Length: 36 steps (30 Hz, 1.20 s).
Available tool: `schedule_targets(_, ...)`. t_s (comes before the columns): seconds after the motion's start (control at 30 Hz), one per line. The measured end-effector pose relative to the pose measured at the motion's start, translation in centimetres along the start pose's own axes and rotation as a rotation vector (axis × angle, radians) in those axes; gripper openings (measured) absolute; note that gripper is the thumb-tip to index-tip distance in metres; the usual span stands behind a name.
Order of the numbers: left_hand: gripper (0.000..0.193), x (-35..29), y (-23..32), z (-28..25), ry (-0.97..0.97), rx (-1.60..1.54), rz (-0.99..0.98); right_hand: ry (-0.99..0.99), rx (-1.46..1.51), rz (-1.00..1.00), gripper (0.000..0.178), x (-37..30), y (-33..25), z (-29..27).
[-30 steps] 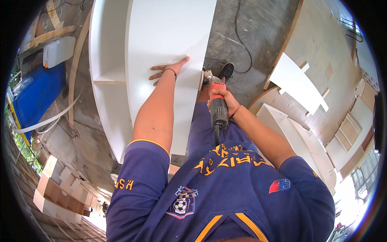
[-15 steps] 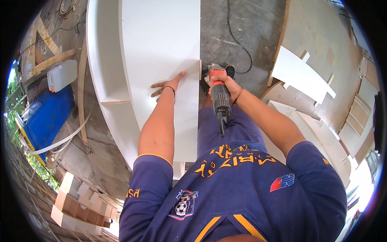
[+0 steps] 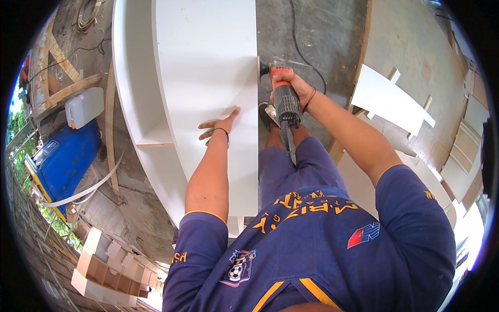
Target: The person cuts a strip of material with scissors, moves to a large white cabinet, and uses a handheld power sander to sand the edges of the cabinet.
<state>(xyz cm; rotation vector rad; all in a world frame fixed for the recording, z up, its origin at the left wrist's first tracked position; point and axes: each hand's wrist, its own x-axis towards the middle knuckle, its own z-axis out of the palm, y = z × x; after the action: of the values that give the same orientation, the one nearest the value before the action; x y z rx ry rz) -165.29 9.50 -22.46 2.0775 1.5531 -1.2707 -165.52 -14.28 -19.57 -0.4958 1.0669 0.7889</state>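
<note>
My left hand (image 3: 221, 128) lies with its fingers spread on the white top panel (image 3: 208, 67) of a long cabinet. My right hand (image 3: 297, 89) is wrapped round the red and black body of an angle grinder (image 3: 287, 106). The grinder's disc (image 3: 259, 69), seen edge-on, is at the panel's right edge; whether it is spinning I cannot tell. From the grinder's rear end a dark cord trails towards my legs.
A black cable (image 3: 295, 39) curves over the concrete floor beyond the grinder. White board pieces (image 3: 390, 99) lie on a large sheet at right. To the left are a white jerrycan (image 3: 86, 106), a blue cart (image 3: 67, 156) and timber strips (image 3: 112, 130).
My right hand has carried the grinder farther along the panel's edge, away from my body. My left hand stays on the panel, while the whole view has shifted slightly.
</note>
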Motion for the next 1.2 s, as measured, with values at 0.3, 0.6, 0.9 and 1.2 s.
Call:
schedule_targets(0.3, 0.154, 1.1, -0.6, 0.6, 0.001, -0.010, 0.024, -0.116, -0.122, -0.176, 0.037, 1.5, -8.3, 0.9)
schedule_targets(0.6, 0.152, 0.0, -0.7, 0.3, -0.015, -0.065, -0.001, -0.108, -0.106, -0.401, 0.037, -0.1, -12.2, 2.3)
schedule_targets(0.9, 0.153, 1.0, -0.6, 0.9, 0.001, -0.049, 0.000, -0.102, 0.050, -0.056, 0.031, -2.0, -6.7, -0.2)
schedule_targets(1.2, 0.158, 5.0, -2.3, 2.4, 0.032, 0.031, -0.029, -0.122, 0.070, 0.000, 0.036, -2.0, -7.5, -0.1)
